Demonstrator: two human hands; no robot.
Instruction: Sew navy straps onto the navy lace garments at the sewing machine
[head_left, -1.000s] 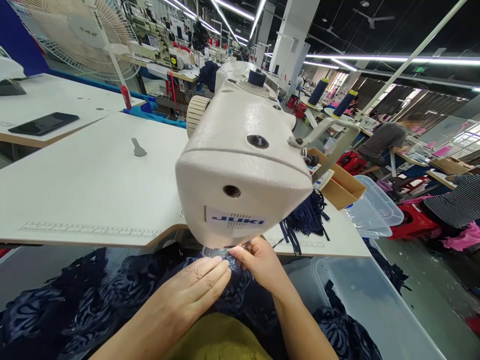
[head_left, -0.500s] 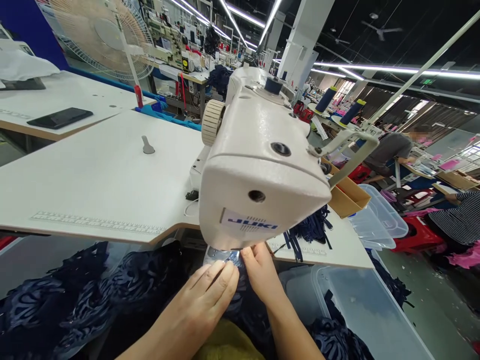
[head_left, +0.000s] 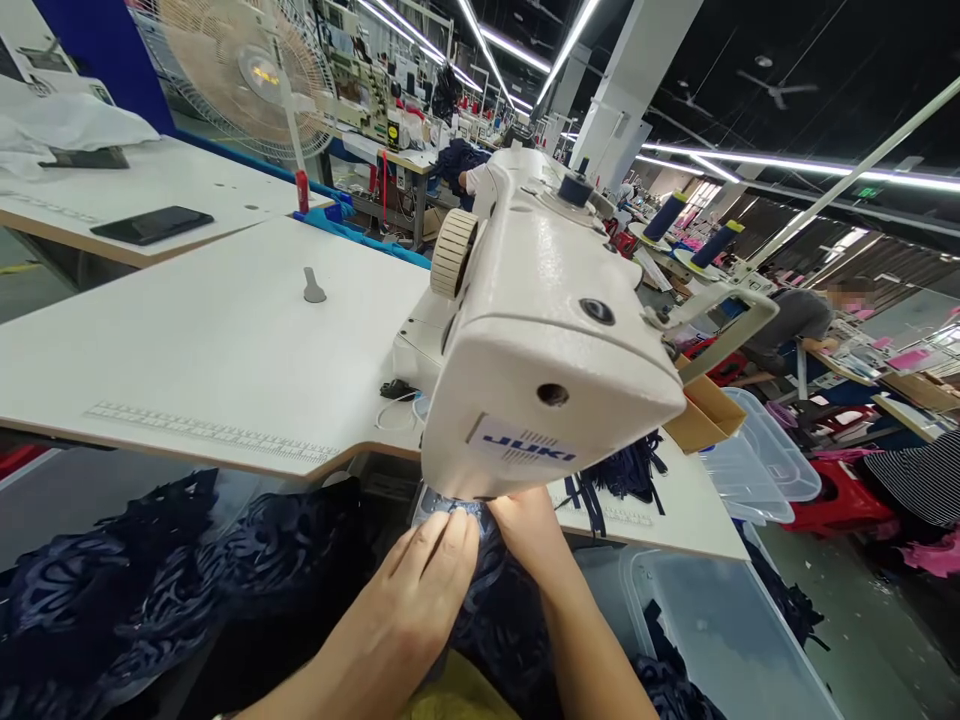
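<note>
A cream sewing machine (head_left: pixel 540 330) marked JUKI fills the middle of the view. Under its head lies dark navy patterned fabric (head_left: pixel 187 590), which spills to the left and over my lap. My left hand (head_left: pixel 427 580) rests flat on the fabric with its fingers stretched toward the needle area. My right hand (head_left: pixel 529 525) is curled with its fingertips pinching the fabric edge right under the machine head. The needle itself is hidden by the head.
The white sewing table (head_left: pixel 202 340) spreads left, with a black phone (head_left: pixel 152 224) on the table behind. Navy strips (head_left: pixel 619 470), a cardboard box (head_left: pixel 701 415) and clear plastic bins (head_left: pixel 742 470) lie right. A fan (head_left: pixel 247 70) stands behind. Other people sit at the far right.
The view has swung so the machine sits further right. Both hands stay on the fabric under the head; my left hand has edged slightly forward.
</note>
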